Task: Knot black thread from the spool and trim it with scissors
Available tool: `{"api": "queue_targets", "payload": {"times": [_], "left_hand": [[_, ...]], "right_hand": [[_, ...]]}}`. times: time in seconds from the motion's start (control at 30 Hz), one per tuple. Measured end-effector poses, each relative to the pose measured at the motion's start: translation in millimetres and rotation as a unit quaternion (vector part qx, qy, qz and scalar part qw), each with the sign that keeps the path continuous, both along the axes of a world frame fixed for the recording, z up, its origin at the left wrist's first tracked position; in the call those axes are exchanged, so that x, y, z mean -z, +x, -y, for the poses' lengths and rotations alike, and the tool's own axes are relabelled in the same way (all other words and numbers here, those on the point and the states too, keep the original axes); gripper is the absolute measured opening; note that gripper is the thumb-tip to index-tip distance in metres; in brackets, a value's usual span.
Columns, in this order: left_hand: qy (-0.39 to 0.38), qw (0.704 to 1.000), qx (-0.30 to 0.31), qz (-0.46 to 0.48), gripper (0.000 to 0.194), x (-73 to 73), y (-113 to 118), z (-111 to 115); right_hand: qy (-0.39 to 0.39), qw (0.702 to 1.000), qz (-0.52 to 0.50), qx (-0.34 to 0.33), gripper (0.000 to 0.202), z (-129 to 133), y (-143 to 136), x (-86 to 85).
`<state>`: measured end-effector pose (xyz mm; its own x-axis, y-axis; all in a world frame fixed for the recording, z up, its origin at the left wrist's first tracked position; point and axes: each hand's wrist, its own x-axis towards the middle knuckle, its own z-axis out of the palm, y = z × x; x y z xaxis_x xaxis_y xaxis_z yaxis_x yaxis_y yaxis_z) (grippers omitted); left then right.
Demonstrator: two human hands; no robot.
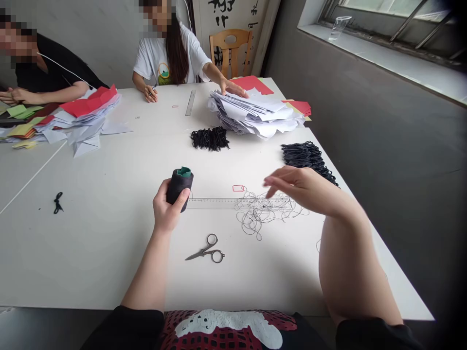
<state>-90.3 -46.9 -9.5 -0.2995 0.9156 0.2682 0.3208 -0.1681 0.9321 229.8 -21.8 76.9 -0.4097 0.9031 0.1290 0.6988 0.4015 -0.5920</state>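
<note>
My left hand (168, 206) is wrapped around a spool of black thread (179, 188) with a green core showing at its top, held over the left end of a clear ruler (219, 203). Above the ruler's right part hangs my right hand (297, 187), its fingers loosely bent and slightly apart, somewhat blurred. No thread can be made out in it. Beneath it a loose tangle of dark thread (251, 218) lies across the ruler. A small red rectangular outline (238, 188) shows beside the tangle. Opened scissors (207, 250) rest nearer to me.
Bundles of black cords lie at the middle (209, 138) and the right edge (308, 158). A small black knotted cord (58, 202) lies left. Across the table, a co-worker's hand (233, 88) touches a paper stack (255, 114); another person sits by a paper pile (85, 119).
</note>
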Motion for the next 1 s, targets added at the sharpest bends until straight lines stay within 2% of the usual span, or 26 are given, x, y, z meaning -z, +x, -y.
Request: {"api": "queue_targets", "payload": {"times": [0.07,0.13,0.17,0.23,0.33,0.4,0.47,0.53,0.63,0.77,0.9,1.0], "left_hand": [[0.044,0.996,-0.016,-0.074,0.04,0.3,3,2],[0.079,0.99,-0.013,-0.119,0.041,0.1,7,4],[0.09,0.987,-0.006,-0.13,0.041,0.1,9,5],[0.102,0.985,0.01,-0.136,0.042,0.6,14,7],[0.114,0.981,0.039,-0.149,0.044,1.6,19,8],[0.123,0.975,0.049,-0.18,0.044,1.4,20,8],[0.127,0.965,0.046,-0.223,0.043,0.4,20,8],[0.125,0.957,0.047,-0.256,0.043,-0.7,20,7],[0.122,0.951,0.072,-0.276,0.044,-0.8,20,7],[0.111,0.952,0.103,-0.267,0.051,1.1,21,7],[0.087,0.967,0.104,-0.216,0.041,0.2,19,7],[0.065,0.972,0.087,-0.207,0.039,-1.6,17,6]], "right_hand": [[0.043,0.999,0.01,-0.002,0.028,0,-9,4.1],[0.036,0.998,-0.052,-0.009,0.048,1,-24,11.1],[0.008,0.995,-0.099,-0.026,0.057,1,-34,16.4],[-0.088,0.97,-0.2,-0.108,0.07,3,-57,31.1],[-0.157,0.94,-0.266,-0.149,0.082,7,-93,57.8],[-0.229,0.916,-0.27,-0.19,0.067,9,-108,70.3],[-0.297,0.899,-0.248,-0.206,0.042,10,-111,73.6],[-0.3,0.908,-0.234,-0.176,0.034,9,-105,67.9],[-0.245,0.924,-0.277,-0.096,0.04,3,-86,51.5],[-0.206,0.905,-0.373,-0.011,0.041,-7,-66,34.7],[-0.125,0.882,-0.447,0.081,0.038,-13,-51,26.9],[-0.07,0.868,-0.477,0.118,0.036,-16,-40,21.3]]}}
